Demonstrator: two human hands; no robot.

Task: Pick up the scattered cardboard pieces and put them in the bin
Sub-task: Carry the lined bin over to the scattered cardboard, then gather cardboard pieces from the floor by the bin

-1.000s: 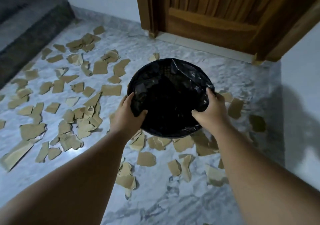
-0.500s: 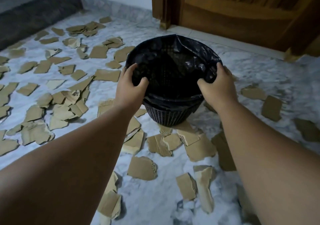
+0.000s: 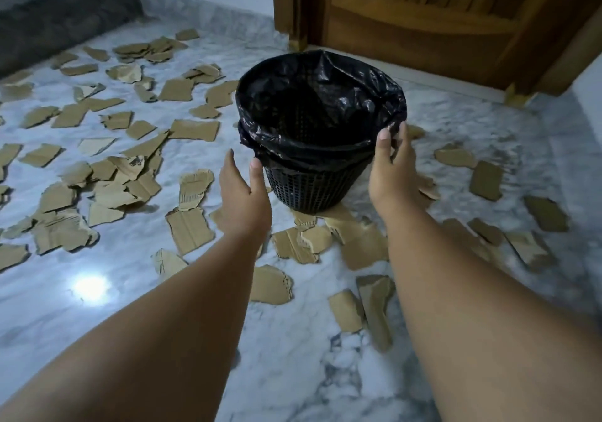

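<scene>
A black mesh bin [image 3: 321, 135] lined with a black plastic bag stands upright on the marble floor, on top of a few cardboard pieces. My left hand [image 3: 242, 192] is just off its left side, fingers straight, holding nothing. On the right side of the rim my right hand [image 3: 392, 169] hovers with relaxed fingers, its fingertips at the edge of the bag. Several torn brown cardboard pieces [image 3: 190, 229] lie scattered over the floor to the left, in front and to the right of the bin.
A wooden door [image 3: 423, 11] and its frame stand right behind the bin. Dark steps [image 3: 62, 8] rise at the far left. A white wall [image 3: 589, 76] closes the right side. The marble floor [image 3: 293, 372] near me has few pieces.
The bin came down onto the floor and both hands let go of its rim. The hands have drawn back slightly and opened.
</scene>
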